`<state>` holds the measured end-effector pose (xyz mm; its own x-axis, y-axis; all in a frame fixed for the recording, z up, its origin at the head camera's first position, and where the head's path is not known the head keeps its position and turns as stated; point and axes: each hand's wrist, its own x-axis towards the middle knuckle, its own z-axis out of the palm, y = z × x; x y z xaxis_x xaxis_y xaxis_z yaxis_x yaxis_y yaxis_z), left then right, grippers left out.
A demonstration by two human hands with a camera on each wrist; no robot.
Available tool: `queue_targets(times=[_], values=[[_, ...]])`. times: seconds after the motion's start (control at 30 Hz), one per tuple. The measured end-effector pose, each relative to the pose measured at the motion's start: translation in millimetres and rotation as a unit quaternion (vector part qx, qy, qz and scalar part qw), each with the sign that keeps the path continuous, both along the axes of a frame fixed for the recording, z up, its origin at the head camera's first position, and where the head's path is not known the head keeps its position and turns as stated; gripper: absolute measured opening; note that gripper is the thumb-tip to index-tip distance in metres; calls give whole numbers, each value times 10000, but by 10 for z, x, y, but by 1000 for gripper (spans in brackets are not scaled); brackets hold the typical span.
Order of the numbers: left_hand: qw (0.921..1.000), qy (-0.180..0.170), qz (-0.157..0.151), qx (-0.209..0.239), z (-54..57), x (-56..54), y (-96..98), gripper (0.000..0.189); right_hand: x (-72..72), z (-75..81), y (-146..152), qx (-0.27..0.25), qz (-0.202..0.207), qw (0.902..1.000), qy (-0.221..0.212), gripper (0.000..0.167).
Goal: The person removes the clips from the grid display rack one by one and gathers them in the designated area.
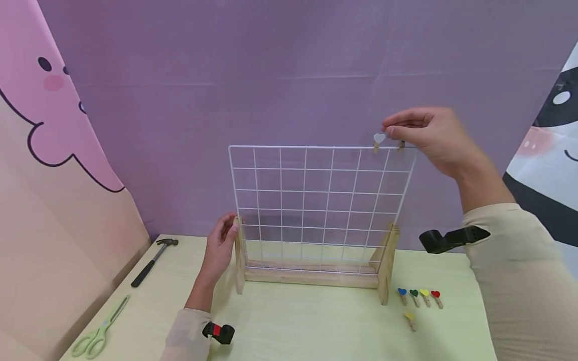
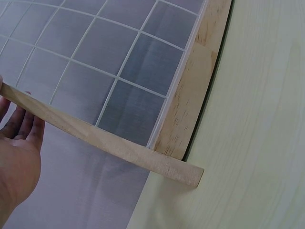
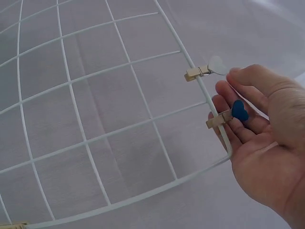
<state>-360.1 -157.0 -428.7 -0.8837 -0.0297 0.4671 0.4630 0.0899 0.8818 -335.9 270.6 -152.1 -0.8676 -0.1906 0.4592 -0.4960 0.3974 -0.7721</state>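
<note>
A white wire grid panel (image 1: 307, 170) stands upright in a wooden stand (image 1: 311, 277). My left hand (image 1: 222, 240) grips the top of the stand's left upright (image 2: 119, 148), thumb in front and fingers behind. At the grid's top right, my right hand (image 1: 435, 133) pinches the edge of a white heart clothespin (image 3: 217, 66), whose wooden jaws sit on the top wire. Beside it, a blue heart clothespin (image 3: 239, 110) is clipped nearer the corner, in front of my curled fingers. In the head view my hand mostly hides that blue one.
Several heart clothespins (image 1: 425, 296) in blue, green, yellow and red lie in a row right of the stand. Another yellow clothespin (image 1: 410, 321) lies in front of them. On the left are a hammer (image 1: 153, 263) and green scissors (image 1: 101, 331). A purple backdrop (image 1: 271, 75) hangs behind.
</note>
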Motion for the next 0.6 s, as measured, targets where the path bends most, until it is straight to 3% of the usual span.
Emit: queue_targets(times=[0.17,0.37,0.6], values=[[10000,62,-8,-52,12,12,-1,39,22,26,-27,205,91,9997,-119,24],[10000,72,-25,-24,17,30,-10,41,32,31,-58,712,-189,9968,-313,28],[9999,135,-38,-34,17,31,-22,41,24,8,-83,873,-363,9952,-240,28]])
